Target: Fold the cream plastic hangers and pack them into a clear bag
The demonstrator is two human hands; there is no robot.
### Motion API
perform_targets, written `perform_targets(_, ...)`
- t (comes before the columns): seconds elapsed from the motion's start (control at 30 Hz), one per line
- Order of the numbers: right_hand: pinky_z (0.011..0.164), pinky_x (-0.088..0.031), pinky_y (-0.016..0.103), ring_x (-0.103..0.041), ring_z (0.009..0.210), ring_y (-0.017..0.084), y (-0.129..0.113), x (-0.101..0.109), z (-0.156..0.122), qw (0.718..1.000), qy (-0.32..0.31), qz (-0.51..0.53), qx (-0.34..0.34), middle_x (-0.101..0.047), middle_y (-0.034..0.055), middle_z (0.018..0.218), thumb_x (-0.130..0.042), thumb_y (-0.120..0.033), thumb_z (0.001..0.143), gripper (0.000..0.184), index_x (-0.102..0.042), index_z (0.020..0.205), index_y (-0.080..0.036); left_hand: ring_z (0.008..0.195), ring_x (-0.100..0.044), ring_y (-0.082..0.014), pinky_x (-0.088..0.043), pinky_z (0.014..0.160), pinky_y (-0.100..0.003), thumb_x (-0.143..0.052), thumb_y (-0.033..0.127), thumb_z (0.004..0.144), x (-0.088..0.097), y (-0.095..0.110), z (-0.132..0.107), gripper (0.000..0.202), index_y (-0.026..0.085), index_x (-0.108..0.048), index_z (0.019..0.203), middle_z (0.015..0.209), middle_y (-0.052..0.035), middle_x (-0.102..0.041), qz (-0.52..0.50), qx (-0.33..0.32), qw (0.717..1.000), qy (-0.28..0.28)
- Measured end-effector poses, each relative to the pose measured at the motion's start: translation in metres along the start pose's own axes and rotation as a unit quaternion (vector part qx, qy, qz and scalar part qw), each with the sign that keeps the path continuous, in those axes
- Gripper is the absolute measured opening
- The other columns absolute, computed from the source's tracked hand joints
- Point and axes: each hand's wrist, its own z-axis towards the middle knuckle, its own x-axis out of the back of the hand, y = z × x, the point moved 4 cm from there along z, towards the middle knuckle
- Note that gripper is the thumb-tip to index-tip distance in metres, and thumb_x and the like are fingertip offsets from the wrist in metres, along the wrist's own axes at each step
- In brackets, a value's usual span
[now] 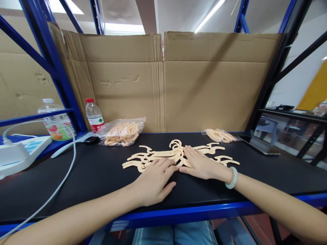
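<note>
A loose pile of small peach plastic hangers [163, 154] lies spread on the black tabletop [97, 173] in front of me. My left hand [155, 180] rests flat with fingers stretched toward the pile's near edge, fingertips touching it. My right hand [200, 163], with a pale bead bracelet at the wrist, lies flat on the hangers, fingers spread. Neither hand grips anything.
A clear bag of hangers [122, 131] sits back left, a smaller bag [219, 135] back right. A water bottle [94, 115] and a drink bottle [57, 122] stand left. A white cable [63, 177] crosses the table. A tablet [258, 144] lies right. Cardboard walls the back.
</note>
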Motion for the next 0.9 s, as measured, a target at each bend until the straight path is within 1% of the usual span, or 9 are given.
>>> perform_targets(0.07,0.112,-0.019,0.047,-0.016,0.137,0.035,-0.004,-0.003,0.002,1.000,0.018,-0.012,0.003,-0.020,0.0249,0.147,-0.025,-0.066,0.090,0.088,-0.023,0.142,0.005,0.128,-0.036,-0.0313,-0.029,0.104,-0.050,-0.046,0.037,0.090,-0.004,-0.007,-0.001,0.050,0.018,-0.038,0.135,0.139,-0.0147,-0.041,0.014,0.040,0.999,-0.010)
perform_targets(0.13,0.112,-0.019,0.046,-0.017,0.137,0.034,-0.005,-0.004,0.006,0.999,0.030,-0.015,0.009,-0.022,0.0237,0.147,-0.023,-0.063,0.091,0.085,-0.024,0.142,0.004,0.136,-0.024,-0.0340,-0.021,0.108,-0.054,-0.039,0.047,0.091,-0.010,-0.014,-0.003,0.061,0.016,-0.027,0.143,0.147,-0.0161,-0.029,0.020,0.086,0.995,-0.051)
perform_targets(0.23,0.111,-0.021,0.048,-0.020,0.136,0.035,-0.001,-0.006,0.013,0.999,0.049,-0.011,0.013,-0.024,0.0236,0.146,-0.025,-0.062,0.092,0.082,-0.027,0.142,0.002,0.139,-0.013,-0.0353,-0.013,0.109,-0.056,-0.027,0.059,0.091,-0.016,-0.025,-0.003,0.072,0.014,-0.019,0.146,0.151,-0.0163,-0.019,0.016,0.124,0.985,-0.119)
perform_targets(0.3,0.110,-0.023,0.048,-0.022,0.136,0.035,0.005,-0.008,0.020,0.998,0.058,-0.010,0.012,-0.025,0.0246,0.145,-0.026,-0.061,0.092,0.081,-0.027,0.142,0.003,0.139,-0.010,-0.0350,-0.010,0.110,-0.055,-0.024,0.063,0.089,-0.018,-0.031,0.000,0.077,0.013,-0.016,0.146,0.151,-0.0164,-0.015,0.015,0.127,0.982,-0.139)
perform_targets(0.4,0.110,-0.023,0.047,-0.023,0.135,0.035,0.014,-0.013,0.032,0.998,0.059,-0.016,0.003,-0.026,0.0261,0.145,-0.025,-0.061,0.092,0.083,-0.027,0.141,0.005,0.140,-0.008,-0.0334,-0.007,0.111,-0.053,-0.022,0.066,0.088,-0.020,-0.042,0.008,0.080,0.012,-0.014,0.147,0.151,-0.0162,-0.012,0.021,0.130,0.980,-0.148)
perform_targets(0.57,0.110,-0.023,0.046,-0.025,0.135,0.034,0.024,-0.016,0.050,0.998,0.067,-0.016,-0.007,-0.029,0.0230,0.145,-0.025,-0.062,0.092,0.082,-0.027,0.142,0.002,0.140,-0.004,-0.0324,-0.006,0.111,-0.052,-0.019,0.069,0.087,-0.024,-0.059,0.019,0.083,0.012,-0.013,0.147,0.151,-0.0156,-0.009,0.029,0.141,0.977,-0.156)
perform_targets(0.7,0.110,-0.023,0.044,-0.024,0.135,0.034,0.027,-0.015,0.061,0.998,0.066,-0.017,-0.018,-0.029,0.0229,0.145,-0.027,-0.061,0.091,0.081,-0.028,0.141,0.003,0.140,-0.005,-0.0332,-0.006,0.111,-0.053,-0.020,0.071,0.085,-0.026,-0.069,0.025,0.085,0.011,-0.015,0.147,0.151,-0.0165,-0.010,0.030,0.146,0.977,-0.149)
perform_targets(0.77,0.110,-0.023,0.044,-0.024,0.136,0.033,0.028,-0.015,0.066,0.997,0.067,-0.015,-0.026,-0.030,0.0217,0.145,-0.027,-0.061,0.091,0.080,-0.029,0.141,0.001,0.140,-0.006,-0.0333,-0.007,0.110,-0.054,-0.021,0.071,0.085,-0.027,-0.074,0.027,0.085,0.012,-0.016,0.146,0.151,-0.0159,-0.011,0.031,0.150,0.978,-0.141)
perform_targets(0.9,0.110,-0.021,0.043,-0.022,0.136,0.032,0.030,-0.016,0.075,0.997,0.065,-0.012,-0.045,-0.029,0.0224,0.145,-0.026,-0.060,0.091,0.079,-0.030,0.140,0.002,0.140,-0.008,-0.0319,-0.007,0.110,-0.054,-0.022,0.071,0.085,-0.028,-0.083,0.030,0.084,0.014,-0.017,0.146,0.151,-0.0144,-0.012,0.029,0.151,0.979,-0.133)
